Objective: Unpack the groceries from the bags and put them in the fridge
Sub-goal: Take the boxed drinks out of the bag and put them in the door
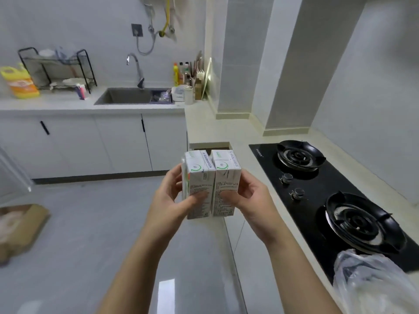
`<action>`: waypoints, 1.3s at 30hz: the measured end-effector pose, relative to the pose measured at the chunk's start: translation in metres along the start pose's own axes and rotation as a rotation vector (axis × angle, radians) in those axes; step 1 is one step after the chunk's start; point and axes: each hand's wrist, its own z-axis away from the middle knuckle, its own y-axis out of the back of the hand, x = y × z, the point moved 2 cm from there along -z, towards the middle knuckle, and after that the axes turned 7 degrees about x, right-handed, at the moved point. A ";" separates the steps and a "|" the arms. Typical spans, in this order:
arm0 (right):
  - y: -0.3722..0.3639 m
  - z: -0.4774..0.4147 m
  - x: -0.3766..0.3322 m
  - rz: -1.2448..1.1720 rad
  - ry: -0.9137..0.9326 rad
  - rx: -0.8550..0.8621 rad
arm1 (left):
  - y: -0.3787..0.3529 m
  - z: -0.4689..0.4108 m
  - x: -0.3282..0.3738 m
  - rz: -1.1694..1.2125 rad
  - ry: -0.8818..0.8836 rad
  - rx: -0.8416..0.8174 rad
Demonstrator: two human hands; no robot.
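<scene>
Cartons [212, 184], two boxy white paperboard packs with fine print, sit side by side in the air over glossy grey floor tiles. I see my left hand [174, 196] curled around the left pack and my right hand [247, 196] wrapped around the right one, beside a black glass hob [328, 200] and crinkled clear plastic bag [371, 282].

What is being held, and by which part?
Left hand grips the left carton low on its outer side; right hand grips the right carton likewise.

Left hand [172, 198] and right hand [251, 196] grip two cartons [212, 184] side by side
</scene>
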 end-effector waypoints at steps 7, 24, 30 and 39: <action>-0.064 -0.044 -0.002 -0.003 0.035 -0.252 | 0.056 0.005 0.015 -0.045 -0.028 0.265; -0.247 -0.054 -0.027 -0.216 0.058 -1.052 | 0.152 0.102 0.102 -0.204 -0.208 0.886; -0.287 -0.037 -0.046 -0.250 0.088 -1.139 | 0.180 0.124 0.129 -0.222 -0.230 0.912; -0.346 -0.041 -0.060 -0.242 0.121 -1.197 | 0.234 0.125 0.158 -0.328 -0.232 0.910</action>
